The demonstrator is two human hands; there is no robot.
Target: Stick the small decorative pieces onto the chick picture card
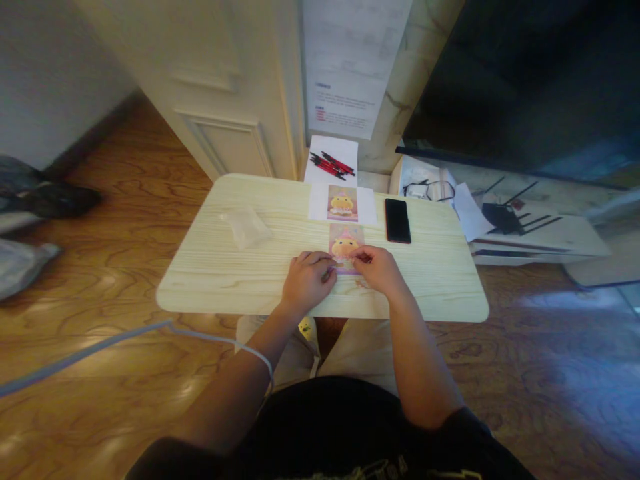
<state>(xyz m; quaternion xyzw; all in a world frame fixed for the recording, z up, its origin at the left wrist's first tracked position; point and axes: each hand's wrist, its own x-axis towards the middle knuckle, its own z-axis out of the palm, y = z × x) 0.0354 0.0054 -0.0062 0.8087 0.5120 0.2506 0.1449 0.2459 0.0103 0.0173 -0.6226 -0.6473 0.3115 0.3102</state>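
A small picture card with a yellow chick (pixel 346 244) lies on the pale wooden table (pixel 240 267), just in front of me. My left hand (pixel 306 280) rests at the card's lower left with its fingers curled and pinched on something small that I cannot make out. My right hand (pixel 381 269) lies over the card's lower right corner, fingers curled and pressed on it. A second chick picture (pixel 343 203) sits on a white sheet (pixel 367 205) farther back.
A black phone (pixel 397 220) lies to the right of the pictures. A clear plastic bag (pixel 246 227) sits at the left. Red and black pens (pixel 332 165) lie on paper beyond the table. A low white shelf with cables (pixel 505 220) stands to the right.
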